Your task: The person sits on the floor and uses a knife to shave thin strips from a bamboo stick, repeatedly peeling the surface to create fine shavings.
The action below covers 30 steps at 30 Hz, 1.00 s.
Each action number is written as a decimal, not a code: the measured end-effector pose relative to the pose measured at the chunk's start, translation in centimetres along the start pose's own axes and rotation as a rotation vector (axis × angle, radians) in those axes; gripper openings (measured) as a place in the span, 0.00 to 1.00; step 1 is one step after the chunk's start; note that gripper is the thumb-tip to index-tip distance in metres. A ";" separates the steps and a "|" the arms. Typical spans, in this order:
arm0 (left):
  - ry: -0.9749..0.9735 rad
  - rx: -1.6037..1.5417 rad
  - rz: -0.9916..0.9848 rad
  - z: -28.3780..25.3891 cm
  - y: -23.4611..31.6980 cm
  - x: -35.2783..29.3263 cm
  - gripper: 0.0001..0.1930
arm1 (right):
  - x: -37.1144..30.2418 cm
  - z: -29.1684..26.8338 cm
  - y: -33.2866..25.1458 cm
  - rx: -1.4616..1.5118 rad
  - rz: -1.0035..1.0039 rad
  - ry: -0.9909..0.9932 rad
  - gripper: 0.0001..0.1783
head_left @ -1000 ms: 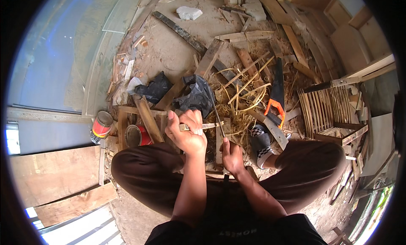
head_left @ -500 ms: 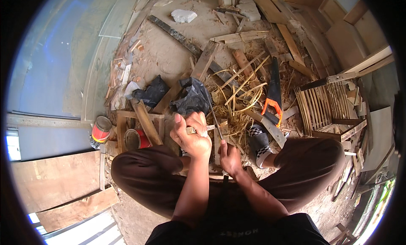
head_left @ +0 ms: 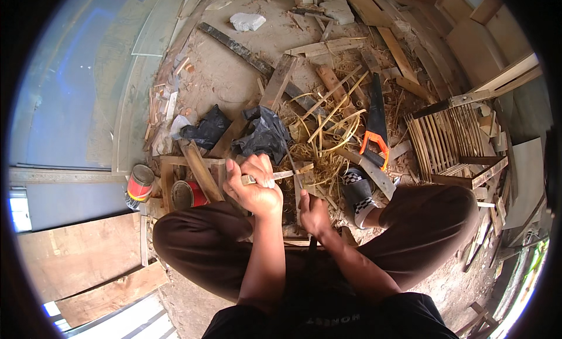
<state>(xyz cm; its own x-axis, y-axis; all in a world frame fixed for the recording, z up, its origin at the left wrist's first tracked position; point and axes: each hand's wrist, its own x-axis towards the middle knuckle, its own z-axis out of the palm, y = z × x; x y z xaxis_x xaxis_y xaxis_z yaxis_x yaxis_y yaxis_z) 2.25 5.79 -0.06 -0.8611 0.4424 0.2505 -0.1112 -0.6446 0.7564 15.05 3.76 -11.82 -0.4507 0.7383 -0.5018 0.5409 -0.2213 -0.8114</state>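
My left hand (head_left: 257, 190) is closed around a short wooden stick (head_left: 283, 175), pale in the middle. One end shows by the thumb, and the browner far end (head_left: 305, 167) points right. My right hand (head_left: 315, 213) is closed, thumb up, on the lower end of a long, thin grey blade-like strip (head_left: 291, 157). It is seen nearly edge-on, and its grip is hidden in the fist. The strip crosses the stick between my hands; whether they touch I cannot tell. Just beyond lie a crumpled black plastic bag (head_left: 262, 133) and curly pale shavings (head_left: 333, 137).
A handsaw with an orange handle (head_left: 374, 146) lies right of the shavings. Two red paint cans (head_left: 140, 183) stand by my left knee. A slatted wooden frame (head_left: 448, 143) sits at right. Loose boards (head_left: 278, 81) and a white stone (head_left: 247, 22) lie farther off.
Both hands have shifted slightly left in the picture, still holding the stick and the strip. The whole view has shifted a little left too.
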 end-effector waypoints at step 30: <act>0.263 -0.022 0.005 -4.4 1.5 3.8 0.24 | 0.1 3.3 4.8 -0.097 -0.305 0.032 0.20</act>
<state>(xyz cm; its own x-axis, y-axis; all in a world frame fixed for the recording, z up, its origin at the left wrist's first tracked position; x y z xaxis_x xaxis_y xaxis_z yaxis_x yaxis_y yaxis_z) -3.34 3.76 -0.67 -0.9608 0.2636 0.0859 -0.1150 -0.6608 0.7417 15.28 0.71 -16.80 -0.5809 0.7812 -0.2286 0.4500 0.0742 -0.8900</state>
